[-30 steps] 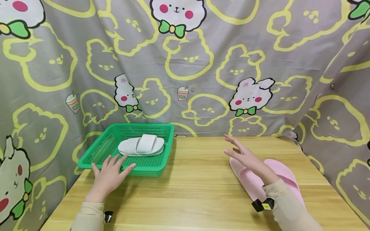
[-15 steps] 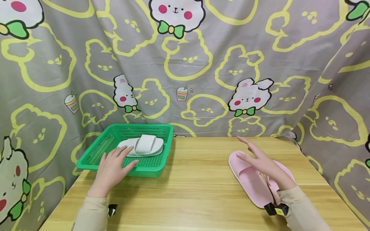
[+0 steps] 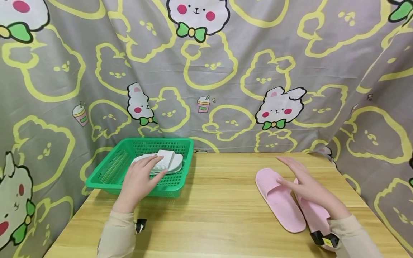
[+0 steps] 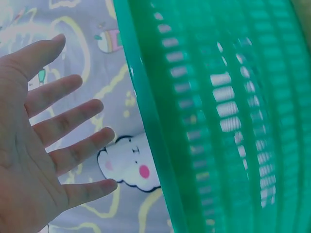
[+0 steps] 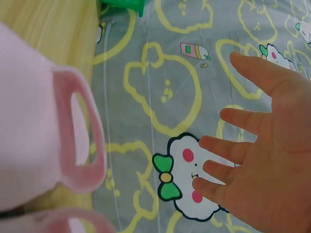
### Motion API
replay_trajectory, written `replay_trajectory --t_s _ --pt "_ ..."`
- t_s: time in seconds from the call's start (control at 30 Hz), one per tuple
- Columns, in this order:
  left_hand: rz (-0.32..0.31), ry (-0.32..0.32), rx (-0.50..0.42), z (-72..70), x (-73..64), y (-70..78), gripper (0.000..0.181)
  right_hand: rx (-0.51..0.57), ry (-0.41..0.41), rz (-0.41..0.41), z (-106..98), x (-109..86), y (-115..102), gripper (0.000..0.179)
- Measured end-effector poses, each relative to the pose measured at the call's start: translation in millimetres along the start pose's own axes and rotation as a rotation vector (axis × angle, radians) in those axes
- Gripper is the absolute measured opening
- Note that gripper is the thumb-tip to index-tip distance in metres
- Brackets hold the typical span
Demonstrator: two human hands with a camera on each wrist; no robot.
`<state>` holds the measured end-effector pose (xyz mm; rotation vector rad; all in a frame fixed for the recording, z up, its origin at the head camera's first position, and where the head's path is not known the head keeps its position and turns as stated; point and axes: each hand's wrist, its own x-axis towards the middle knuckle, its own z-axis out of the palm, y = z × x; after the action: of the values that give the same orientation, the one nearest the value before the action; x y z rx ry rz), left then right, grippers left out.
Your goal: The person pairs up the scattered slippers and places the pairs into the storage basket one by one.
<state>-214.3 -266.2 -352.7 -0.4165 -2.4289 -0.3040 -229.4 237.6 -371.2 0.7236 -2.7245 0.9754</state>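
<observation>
In the head view my left hand [image 3: 138, 182] hovers over the near rim of a green plastic basket [image 3: 96, 181], fingers spread and holding nothing. Inside the basket lie white slide slippers [image 3: 175, 164], partly hidden behind that hand. My right hand [image 3: 306, 186] is above a pair of pink slippers on the table, its fingers extended and nothing in them. The left pink slipper [image 3: 284, 208] shows almost whole; the right pink slipper [image 3: 314, 211] is largely covered by the hand and forearm. Both wrist views show the palms bare, the left hand [image 4: 53, 131] beside the basket wall [image 4: 194, 121].
A wooden table [image 3: 219, 208] carries the basket at back left and the pink slippers at right. Behind and on both sides hangs a grey curtain [image 3: 226, 71] with cartoon prints. Small black wrist devices [image 3: 324, 239] sit under the sleeves.
My left hand has moved right and forward over the basket. My right hand has shifted right across the pink slippers, uncovering more of the left one.
</observation>
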Motion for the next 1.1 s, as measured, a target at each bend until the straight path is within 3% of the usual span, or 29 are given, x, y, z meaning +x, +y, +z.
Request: replay_trajectory --t_s 0.27,0.57,0.8,1.1 --pt "0.037 0.026 -0.074 10.6 14.5 25.6 0.050 0.001 0.011 -0.028 -4 -14.6 16 0.071" --pt "0.068 0.036 -0.142 18.3 28.5 45.2 0.051 -0.003 -0.025 0.015 -11 -22.4 36 0.075" --pt "0.038 0.003 -0.173 23.2 37.9 59.4 0.055 -0.023 -0.048 0.043 -14 -26.0 53 0.076" --pt "0.049 -0.029 -0.207 31.2 46.6 75.1 0.057 -0.057 -0.105 0.077 -18 -29.5 72 0.079"
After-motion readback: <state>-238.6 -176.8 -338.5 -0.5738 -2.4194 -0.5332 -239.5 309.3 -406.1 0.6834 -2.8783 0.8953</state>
